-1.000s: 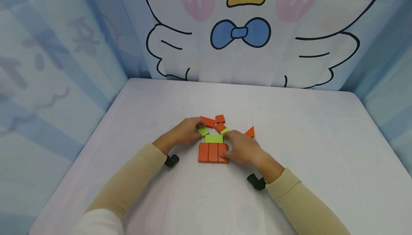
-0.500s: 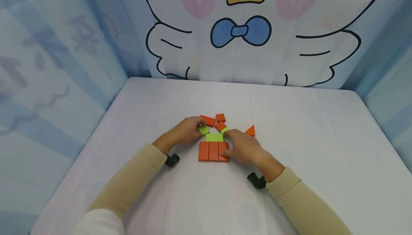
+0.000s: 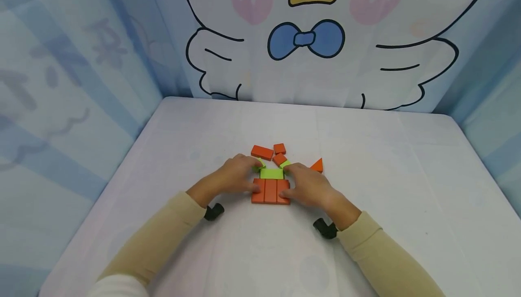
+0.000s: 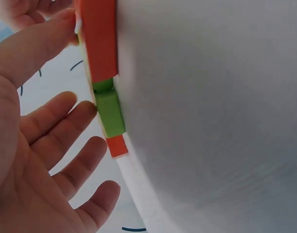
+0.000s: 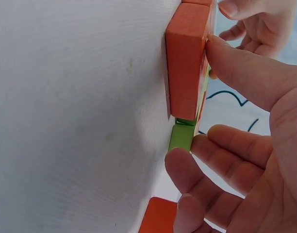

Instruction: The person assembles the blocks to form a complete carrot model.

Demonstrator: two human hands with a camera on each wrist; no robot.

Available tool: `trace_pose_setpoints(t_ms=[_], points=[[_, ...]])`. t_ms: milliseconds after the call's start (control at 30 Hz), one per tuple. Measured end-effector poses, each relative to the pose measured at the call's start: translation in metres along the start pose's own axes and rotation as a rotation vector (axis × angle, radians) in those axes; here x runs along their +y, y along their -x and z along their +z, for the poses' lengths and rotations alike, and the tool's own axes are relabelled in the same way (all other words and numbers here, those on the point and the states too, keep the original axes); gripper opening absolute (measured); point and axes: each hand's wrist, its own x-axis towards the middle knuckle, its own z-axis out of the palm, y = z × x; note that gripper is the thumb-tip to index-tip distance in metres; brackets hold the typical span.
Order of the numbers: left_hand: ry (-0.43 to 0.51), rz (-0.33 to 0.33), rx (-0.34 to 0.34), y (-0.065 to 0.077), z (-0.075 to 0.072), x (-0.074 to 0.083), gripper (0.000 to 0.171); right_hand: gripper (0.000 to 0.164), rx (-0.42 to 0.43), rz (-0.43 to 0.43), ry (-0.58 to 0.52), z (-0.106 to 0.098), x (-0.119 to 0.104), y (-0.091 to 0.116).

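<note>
Three red-orange rectangular blocks (image 3: 270, 191) lie side by side on the table, with a green rectangular block (image 3: 271, 174) against their far side. My left hand (image 3: 229, 175) has its thumb on the left block of the row and its fingertips at a small green block (image 3: 261, 165), partly hidden. In the left wrist view, its fingers are spread along the side of a green block (image 4: 110, 115). My right hand (image 3: 311, 186) rests its thumb on the row's right block (image 5: 185, 68), while its fingertips touch another small green block (image 5: 181, 138).
Beyond the green pieces lie a long red-orange block (image 3: 262, 153) and two small red-orange blocks, one (image 3: 279, 148) behind the other (image 3: 279, 159). An orange triangular block (image 3: 317, 165) is to the right of the right hand. A printed cloth (image 3: 305, 75) hangs behind the white table (image 3: 366, 152).
My left hand has shifted slightly toward me, and its thumb has moved from the left green block onto the red-orange row. More of the long block shows. The right hand stays put.
</note>
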Motion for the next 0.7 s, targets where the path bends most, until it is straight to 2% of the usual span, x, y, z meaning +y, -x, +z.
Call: trace_pose_setpoints(t_ms=[200, 400, 700], points=[[-0.030, 0.021, 0.023, 0.002, 0.003, -0.001, 0.063, 0.071, -0.005, 0.018, 0.008, -0.001, -0.002, -0.001], [-0.042, 0.003, 0.021, 0.003, 0.006, -0.002, 0.062, 0.071, -0.016, 0.019, 0.020, -0.001, -0.003, -0.002], [-0.021, -0.005, 0.015, 0.005, 0.006, -0.002, 0.062, 0.063, 0.041, -0.003, 0.012, -0.011, 0.000, -0.009]])
